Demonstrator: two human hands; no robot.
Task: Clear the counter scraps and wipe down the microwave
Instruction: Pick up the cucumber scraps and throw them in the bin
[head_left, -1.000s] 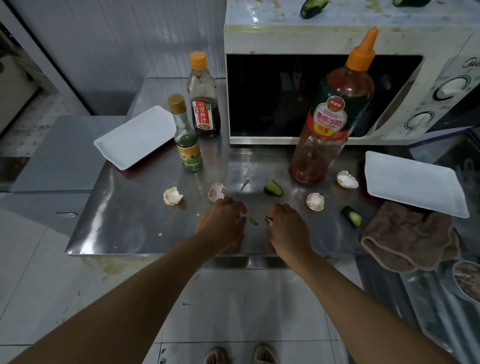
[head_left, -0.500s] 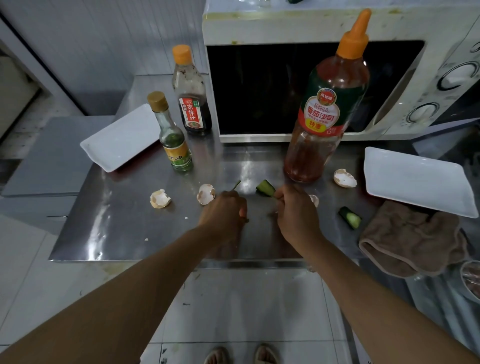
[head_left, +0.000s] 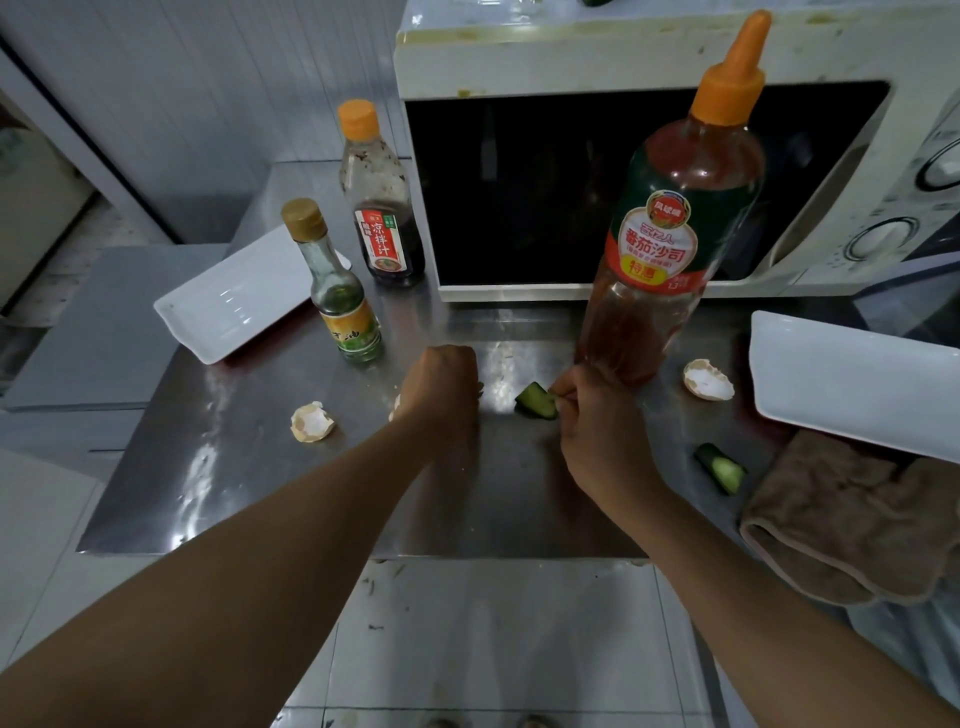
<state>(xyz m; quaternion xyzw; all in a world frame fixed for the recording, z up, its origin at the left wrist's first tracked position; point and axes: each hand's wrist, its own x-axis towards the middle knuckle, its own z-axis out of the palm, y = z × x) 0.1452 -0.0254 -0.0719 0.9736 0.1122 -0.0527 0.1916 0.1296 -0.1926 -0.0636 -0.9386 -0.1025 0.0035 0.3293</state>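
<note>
My left hand (head_left: 441, 389) is a closed fist on the steel counter (head_left: 218, 467), curled over small green scraps that are mostly hidden. A broken eggshell (head_left: 395, 408) peeks out at its left edge. My right hand (head_left: 597, 421) pinches the right end of a dark green cucumber piece (head_left: 534, 400), which rests on the counter. More eggshells lie at the left (head_left: 311, 421) and the right (head_left: 707, 379). Another cucumber piece (head_left: 722, 470) lies right of my right wrist. The stained white microwave (head_left: 571, 47) stands behind, door closed. A brown cloth (head_left: 857, 525) lies at the right edge.
A tall ketchup bottle (head_left: 670, 249) stands just behind my right hand. A small green bottle (head_left: 340, 296) and a dark sauce bottle (head_left: 379, 208) stand left of the microwave. White rectangular plates sit at the left (head_left: 234, 296) and the right (head_left: 852, 379).
Both hands moved away from the counter's front edge toward the microwave. The small green slivers near the edge are gone. My right hand reached the cucumber piece and closed on it.
</note>
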